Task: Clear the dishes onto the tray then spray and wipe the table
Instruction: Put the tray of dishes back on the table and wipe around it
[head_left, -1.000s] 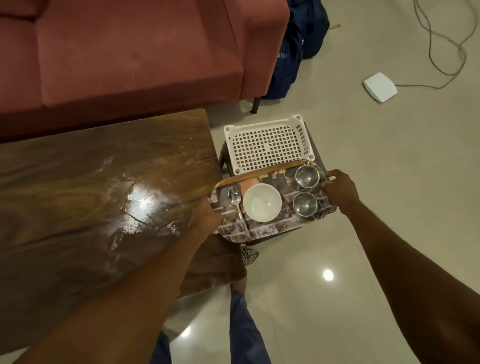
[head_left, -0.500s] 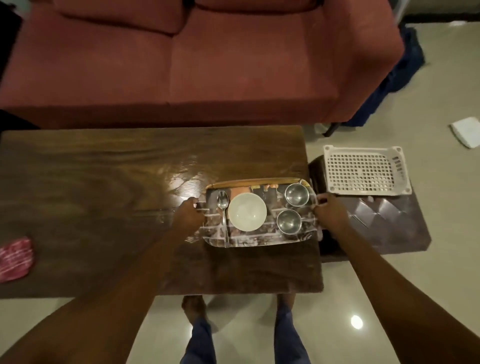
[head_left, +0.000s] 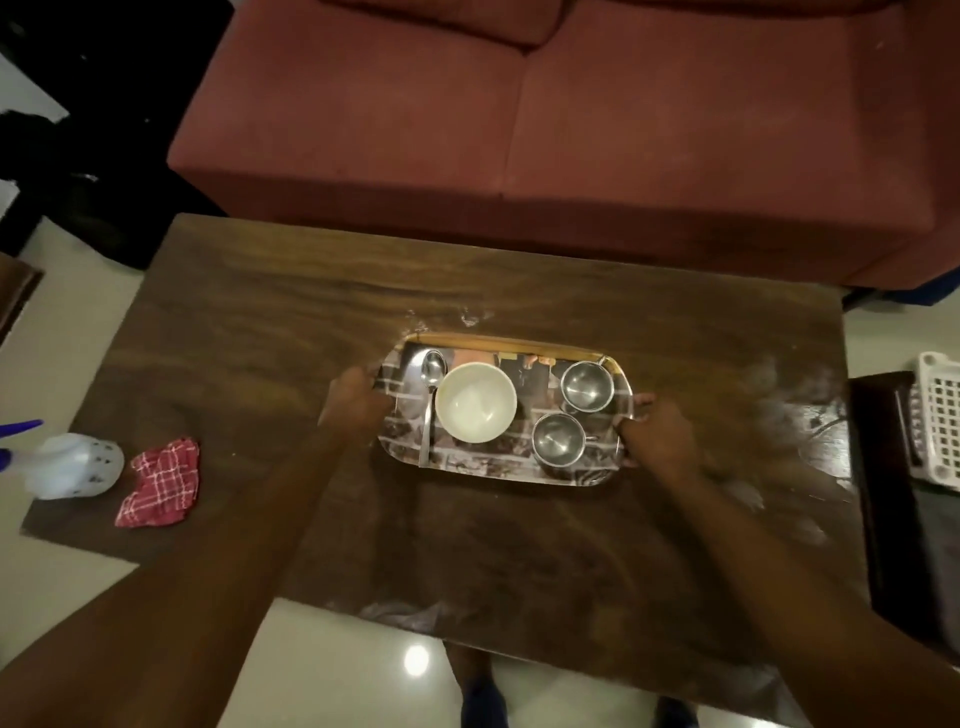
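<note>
A patterned tray (head_left: 524, 470) is over the middle of the dark wooden table (head_left: 270, 332). On it are a white bowl (head_left: 476, 409), a metal spoon (head_left: 430, 395) to the bowl's left, and two steel cups (head_left: 587, 385) (head_left: 558, 439) on the right. My left hand (head_left: 356, 399) grips the tray's left end and my right hand (head_left: 658, 439) grips its right end. A red checked cloth (head_left: 161, 483) and a white spray bottle (head_left: 67, 465) lie at the table's left end.
A red sofa (head_left: 519, 130) runs along the far side of the table. A white perforated basket (head_left: 937, 421) sits on a dark stool (head_left: 893, 519) at the right. Wet streaks mark the table's right part. My feet show below the near edge.
The tray, held in both hands, has moved left from the stool beside the table to the table's middle. The view has swung left, bringing the cloth and spray bottle in.
</note>
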